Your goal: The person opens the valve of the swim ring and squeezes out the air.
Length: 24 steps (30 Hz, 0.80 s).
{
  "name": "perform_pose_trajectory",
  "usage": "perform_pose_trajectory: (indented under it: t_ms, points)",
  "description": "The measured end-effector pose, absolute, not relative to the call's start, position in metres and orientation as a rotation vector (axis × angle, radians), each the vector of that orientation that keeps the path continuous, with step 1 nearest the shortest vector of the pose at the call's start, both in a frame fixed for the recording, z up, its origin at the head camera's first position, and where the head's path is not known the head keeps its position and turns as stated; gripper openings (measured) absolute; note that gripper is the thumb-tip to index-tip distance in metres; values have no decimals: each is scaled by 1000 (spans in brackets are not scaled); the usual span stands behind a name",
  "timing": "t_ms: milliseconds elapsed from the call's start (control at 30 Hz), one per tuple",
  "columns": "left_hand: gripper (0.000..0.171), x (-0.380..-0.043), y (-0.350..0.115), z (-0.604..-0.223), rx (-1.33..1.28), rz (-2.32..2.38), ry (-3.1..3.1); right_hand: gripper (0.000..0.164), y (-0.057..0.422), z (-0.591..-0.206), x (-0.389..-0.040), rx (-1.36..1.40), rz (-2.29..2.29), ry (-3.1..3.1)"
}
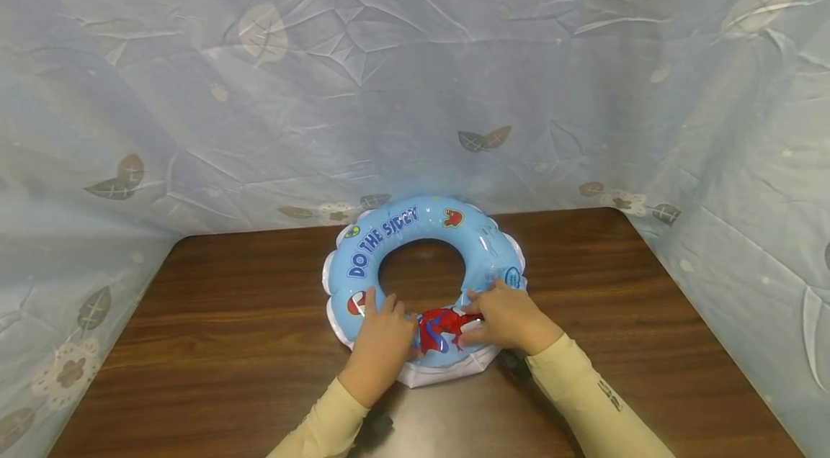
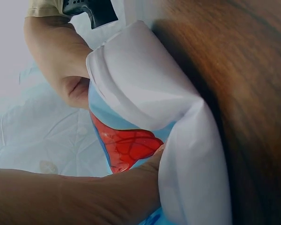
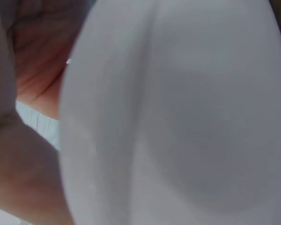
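A light-blue inflatable swim ring (image 1: 395,227) lies on the wooden table, with white scalloped edging, blue lettering and a red-and-blue figure printed on its near part. My left hand (image 1: 382,339) rests on the near left of the ring, its fingers reaching over the top surface. On the near right, my right hand (image 1: 509,314) touches the ring beside the printed figure, below a round blue mark. The white underside of the ring (image 2: 145,75) bulges beside the left hand in the left wrist view. In the right wrist view the white underside (image 3: 187,112) hides the fingertips.
The brown wooden table (image 1: 227,343) stretches to both sides of the ring. A pale fabric curtain (image 1: 402,83) with leaf and flower prints hangs behind and at the sides. The far edge of the ring lies close to the back curtain.
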<state>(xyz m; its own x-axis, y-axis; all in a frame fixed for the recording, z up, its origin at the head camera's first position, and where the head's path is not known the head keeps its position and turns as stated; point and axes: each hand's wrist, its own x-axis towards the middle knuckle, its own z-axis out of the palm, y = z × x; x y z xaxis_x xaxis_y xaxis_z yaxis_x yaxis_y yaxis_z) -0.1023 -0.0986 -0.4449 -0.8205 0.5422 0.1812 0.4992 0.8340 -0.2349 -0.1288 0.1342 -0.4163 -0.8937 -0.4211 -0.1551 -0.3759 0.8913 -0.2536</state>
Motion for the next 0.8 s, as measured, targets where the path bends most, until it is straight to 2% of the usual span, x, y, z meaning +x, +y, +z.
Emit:
perform_pose_trajectory:
  t_ms: [800]
  points:
    - [54,-103,-101,-442,-819,135,-2833,59,135,-418,-130,-628,-373,2806]
